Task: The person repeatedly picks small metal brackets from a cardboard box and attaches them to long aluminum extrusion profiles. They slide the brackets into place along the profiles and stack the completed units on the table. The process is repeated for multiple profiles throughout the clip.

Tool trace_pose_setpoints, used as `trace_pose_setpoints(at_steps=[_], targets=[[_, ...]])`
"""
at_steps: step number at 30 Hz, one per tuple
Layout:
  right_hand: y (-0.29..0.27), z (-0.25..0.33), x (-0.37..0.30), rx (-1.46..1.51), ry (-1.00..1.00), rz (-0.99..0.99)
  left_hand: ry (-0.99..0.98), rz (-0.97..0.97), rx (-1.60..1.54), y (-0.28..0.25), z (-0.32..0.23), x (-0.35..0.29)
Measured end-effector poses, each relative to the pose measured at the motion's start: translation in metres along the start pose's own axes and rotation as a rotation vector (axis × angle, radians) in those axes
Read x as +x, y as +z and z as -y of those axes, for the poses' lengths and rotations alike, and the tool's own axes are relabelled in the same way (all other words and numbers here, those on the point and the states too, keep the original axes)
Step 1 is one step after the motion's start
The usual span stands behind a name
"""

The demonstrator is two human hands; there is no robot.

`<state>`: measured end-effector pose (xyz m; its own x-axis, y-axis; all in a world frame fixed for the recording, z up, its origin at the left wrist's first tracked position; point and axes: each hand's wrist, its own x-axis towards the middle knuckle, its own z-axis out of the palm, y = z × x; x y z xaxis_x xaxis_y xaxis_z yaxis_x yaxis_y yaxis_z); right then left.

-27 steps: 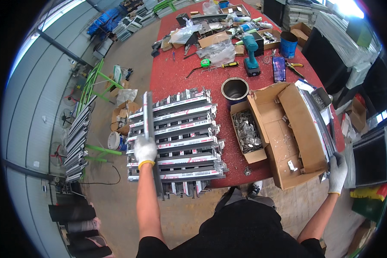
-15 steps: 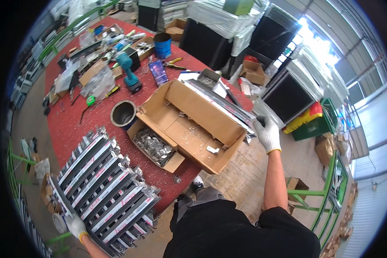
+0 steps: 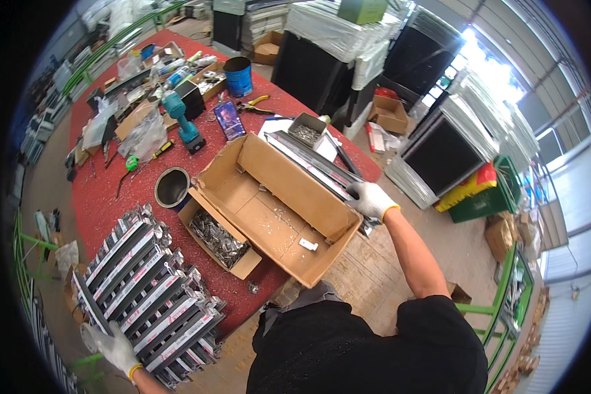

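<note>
My left hand (image 3: pixel 116 349), in a white glove with a yellow cuff, is closed on the near end of a dark metal bar (image 3: pixel 92 305) at the left edge of a stack. That stack of grey metal bars (image 3: pixel 148 289), with white labelled strips, lies crisscrossed on the red table (image 3: pixel 243 301). At the right, my gloved right hand (image 3: pixel 373 199) closes over the near end of long metal strips (image 3: pixel 315 164). These lie along the far side of an open cardboard box (image 3: pixel 289 217); my fingertips are partly hidden. Inside the box are a small white piece (image 3: pixel 308 245) and crumbs.
A smaller carton of metal clips (image 3: pixel 217 238) and a dark round pot (image 3: pixel 173 187) stand beside the box. Farther back are a teal cordless drill (image 3: pixel 184 123), a phone (image 3: pixel 229 121), pliers (image 3: pixel 253 105) and a blue can (image 3: pixel 238 77). Wrapped panels (image 3: pixel 450 148) lean beyond the table.
My right hand has moved left and down onto the ends of the long strips, where before it was raised just beyond them. The view has shifted slightly; my left hand stays at the stack.
</note>
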<state>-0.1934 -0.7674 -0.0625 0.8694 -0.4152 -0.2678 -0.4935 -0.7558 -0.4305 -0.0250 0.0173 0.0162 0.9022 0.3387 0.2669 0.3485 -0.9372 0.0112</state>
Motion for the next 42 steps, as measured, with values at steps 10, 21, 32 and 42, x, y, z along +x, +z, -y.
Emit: trace_pose_setpoints(at_steps=[10, 21, 32, 42], targets=[[0.015, 0.012, 0.023, -0.124, -0.129, -0.117, -0.027, 0.071, -0.693, -0.059, -0.201, -0.160], [0.004, 0.003, 0.025, -0.176, -0.280, -0.421, 0.263, 0.213, -0.928, -0.087, -0.335, -0.216], [-0.068, 0.001, -0.035, -0.004, -0.431, -0.604, 0.673, 0.058, -0.884, -0.100, -0.354, -0.230], [-0.087, 0.137, -0.084, 0.160, -0.940, 0.210, 1.217, 0.272, -0.655, -0.143, -0.378, -0.258]])
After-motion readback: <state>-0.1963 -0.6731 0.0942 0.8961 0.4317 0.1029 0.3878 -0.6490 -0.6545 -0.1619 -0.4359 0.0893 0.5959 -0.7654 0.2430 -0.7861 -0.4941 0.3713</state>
